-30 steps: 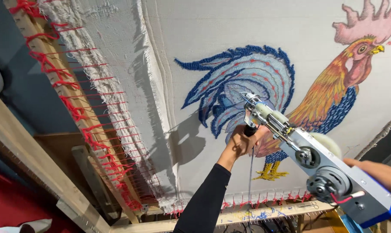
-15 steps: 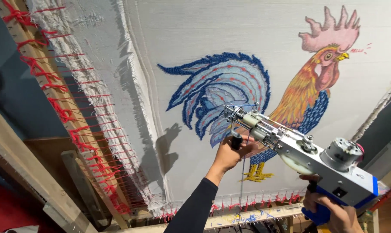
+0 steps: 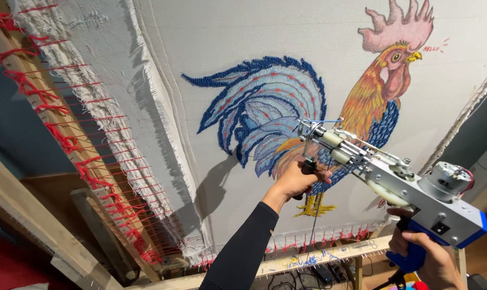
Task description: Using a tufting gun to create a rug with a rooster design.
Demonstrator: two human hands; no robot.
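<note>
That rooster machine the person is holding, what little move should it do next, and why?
Probably push the tufting gun gently forward until its tip meets the cloth. The left hand grips the front handle and the right hand holds the blue grip, so it looks steady, and the tip points at the rooster near its orange belly, seemingly not pressed in yet.

I count one tufting gun (image 3: 394, 182) at four o'clock, two hands on it, one rooster design (image 3: 318, 113) at one o'clock, one wooden frame (image 3: 34, 215) at eight o'clock.
</note>
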